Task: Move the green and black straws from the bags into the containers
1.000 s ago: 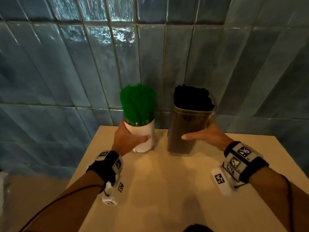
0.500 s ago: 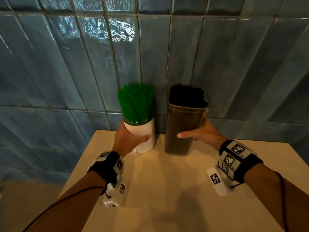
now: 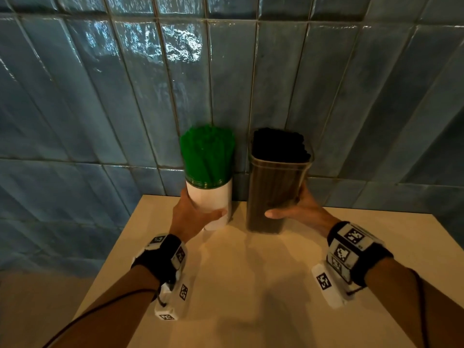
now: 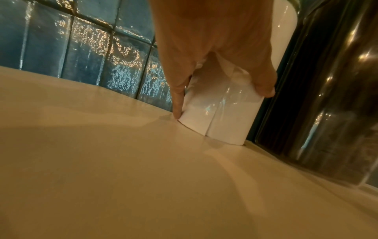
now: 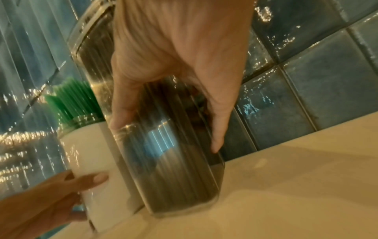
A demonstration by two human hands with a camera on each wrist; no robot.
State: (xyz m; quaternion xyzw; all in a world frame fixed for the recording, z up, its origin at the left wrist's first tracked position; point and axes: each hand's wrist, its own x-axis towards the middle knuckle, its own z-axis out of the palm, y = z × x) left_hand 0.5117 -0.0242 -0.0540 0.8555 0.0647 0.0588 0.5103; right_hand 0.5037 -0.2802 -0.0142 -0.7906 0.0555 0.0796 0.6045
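i see white cup (image 3: 213, 204) with green straws (image 3: 207, 154) upright on tabletop (image 3: 251, 285), just left of clear tub (image 3: 272, 194). tub stands at tabletop's far edge near tiled wall (image 3: 125, 96), packed with black straws (image 3: 277, 144). my left hand (image 3: 190, 217) wraps cup, thumb across front. my right hand (image 3: 298, 210) grasps tub, thumb on front face, fingers on far side. cup and tub close, gap between.

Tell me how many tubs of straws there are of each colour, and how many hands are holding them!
Tub of green straws: 1
Tub of black straws: 1
Hands holding a tub: 2, the left hand and the right hand
Total: 4
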